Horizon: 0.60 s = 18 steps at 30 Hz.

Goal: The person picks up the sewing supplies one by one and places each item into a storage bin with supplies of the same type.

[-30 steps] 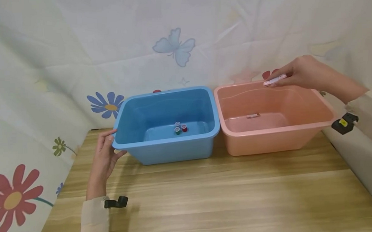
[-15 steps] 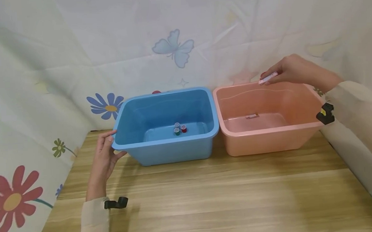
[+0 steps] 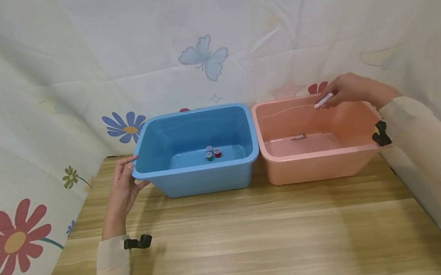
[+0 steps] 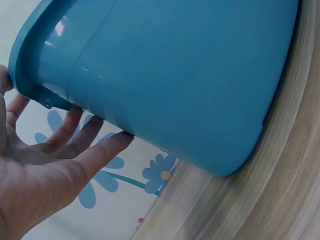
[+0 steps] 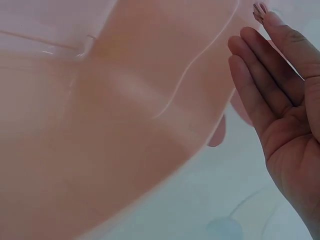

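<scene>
My left hand [image 3: 123, 189] grips the left rim of a blue plastic tub [image 3: 196, 171]; in the left wrist view, fingers [image 4: 107, 150] touch its outer wall. My right hand [image 3: 349, 90] pinches a small, slim, white-and-pink packet [image 3: 324, 100] above the back of a pink tub [image 3: 317, 165]. In the right wrist view, only the striped end of the packet [image 5: 260, 11] shows past the thumb and the other fingers are loosely bent. A similar small packet [image 3: 299, 137] lies on the pink tub's floor. Three small round pieces, green [image 3: 209, 156], red [image 3: 217, 153] and pale [image 3: 209, 148], stand inside the blue tub.
Both tubs stand side by side, nearly touching, at the back of a wood-grain table [image 3: 247, 234]. Behind and beside them hangs a patterned cloth [image 3: 158, 74] with flowers and a butterfly. A black wrist mount [image 3: 138, 241] sits at the left sleeve.
My right hand moved left, then lowered slightly over the pink tub with the packet, which now tilts more steeply. The right forearm swung further into view. My left hand stays on the blue rim.
</scene>
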Tool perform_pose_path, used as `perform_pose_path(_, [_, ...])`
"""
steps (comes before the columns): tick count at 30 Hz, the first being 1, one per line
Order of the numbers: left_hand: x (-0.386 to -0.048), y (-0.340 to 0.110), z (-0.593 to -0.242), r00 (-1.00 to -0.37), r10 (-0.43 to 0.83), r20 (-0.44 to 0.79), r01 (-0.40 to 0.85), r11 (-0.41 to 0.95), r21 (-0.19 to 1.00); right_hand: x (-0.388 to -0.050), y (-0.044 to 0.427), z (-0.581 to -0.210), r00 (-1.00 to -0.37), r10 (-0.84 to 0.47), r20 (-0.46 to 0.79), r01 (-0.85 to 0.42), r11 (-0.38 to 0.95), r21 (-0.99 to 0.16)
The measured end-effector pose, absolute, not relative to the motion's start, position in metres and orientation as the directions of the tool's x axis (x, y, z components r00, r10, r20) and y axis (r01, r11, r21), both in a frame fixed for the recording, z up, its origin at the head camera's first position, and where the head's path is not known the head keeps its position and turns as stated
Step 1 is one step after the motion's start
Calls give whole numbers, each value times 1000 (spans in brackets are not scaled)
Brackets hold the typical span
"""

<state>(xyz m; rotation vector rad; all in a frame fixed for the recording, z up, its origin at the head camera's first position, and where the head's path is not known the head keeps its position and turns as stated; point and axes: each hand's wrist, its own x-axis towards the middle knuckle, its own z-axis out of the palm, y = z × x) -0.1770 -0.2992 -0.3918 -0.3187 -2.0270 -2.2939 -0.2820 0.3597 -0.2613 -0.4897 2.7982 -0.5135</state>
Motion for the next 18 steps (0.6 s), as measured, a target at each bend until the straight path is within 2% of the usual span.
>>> perform_pose_path(18, [-175, -299, -389, -978, 90, 186, 176, -115, 978, -295, 366, -274, -888, -378, -263, -250, 875, -415])
